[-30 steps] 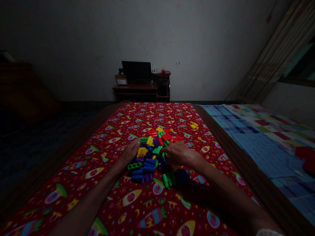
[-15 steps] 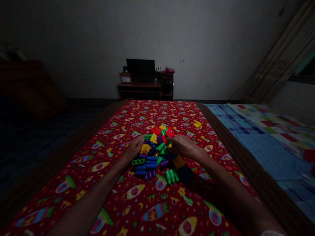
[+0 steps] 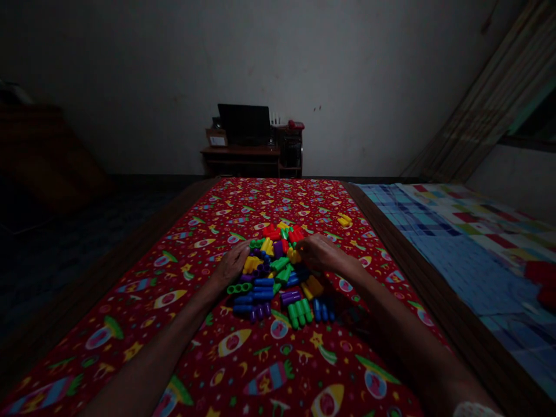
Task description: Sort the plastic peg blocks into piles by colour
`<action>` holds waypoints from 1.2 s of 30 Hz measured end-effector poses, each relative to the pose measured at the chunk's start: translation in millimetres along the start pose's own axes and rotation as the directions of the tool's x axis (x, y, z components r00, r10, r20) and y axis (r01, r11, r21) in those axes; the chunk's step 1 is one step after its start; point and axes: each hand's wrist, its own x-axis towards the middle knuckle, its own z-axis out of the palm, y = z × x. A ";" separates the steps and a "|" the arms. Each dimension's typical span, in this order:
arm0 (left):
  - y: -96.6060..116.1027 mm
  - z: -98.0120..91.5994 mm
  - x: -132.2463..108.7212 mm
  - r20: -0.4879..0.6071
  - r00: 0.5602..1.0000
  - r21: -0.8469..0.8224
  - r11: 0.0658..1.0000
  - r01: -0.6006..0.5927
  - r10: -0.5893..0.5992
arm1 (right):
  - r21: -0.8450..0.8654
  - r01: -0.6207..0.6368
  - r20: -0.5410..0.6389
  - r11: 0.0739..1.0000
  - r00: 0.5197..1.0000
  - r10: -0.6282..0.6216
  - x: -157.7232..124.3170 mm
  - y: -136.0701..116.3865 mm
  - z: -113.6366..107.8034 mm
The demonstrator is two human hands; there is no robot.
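A pile of coloured plastic building blocks lies on a red printed cloth (image 3: 234,341). My left hand (image 3: 233,264) rests along the pile's left side, fingers stretched forward next to a green block (image 3: 256,244) and a yellow block (image 3: 252,264). On the right side, my right hand (image 3: 320,252) is over the pile's edge, its bent fingertips close to a yellow block (image 3: 293,255) and a red block (image 3: 296,234). Its fingers are partly hidden and dark. Nearest me lie a green block (image 3: 300,313), a blue block (image 3: 324,310) and a purple block (image 3: 260,313).
One yellow block (image 3: 344,220) lies apart at the far right of the cloth. Beyond the cloth stands a small desk (image 3: 243,152) with a black monitor (image 3: 244,124). Blue checked bedding (image 3: 434,243) spreads on the right. A dark wooden cabinet (image 3: 35,150) is at left.
My right hand has shifted slightly, and the blue, purple and yellow blocks below it show more clearly. My left hand stays at the pile's left side. The view has shifted slightly.
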 end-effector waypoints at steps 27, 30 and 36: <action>-1.9 1.1 -0.8 -0.010 1.000 -0.031 0.999 -0.009 0.008 | -0.228 -0.010 0.424 0.974 0.899 0.108 -18.5 -34.4 -11.5; -1.5 1.3 -0.8 -0.020 0.999 -0.049 0.998 -0.029 0.028 | -0.247 0.056 0.432 0.967 0.900 0.058 -17.9 -48.2 3.7; 4.1 -0.4 -0.1 -0.015 0.999 -0.044 0.999 -0.031 0.030 | 0.025 -0.071 0.389 0.997 0.919 0.056 -12.6 -0.2 -27.1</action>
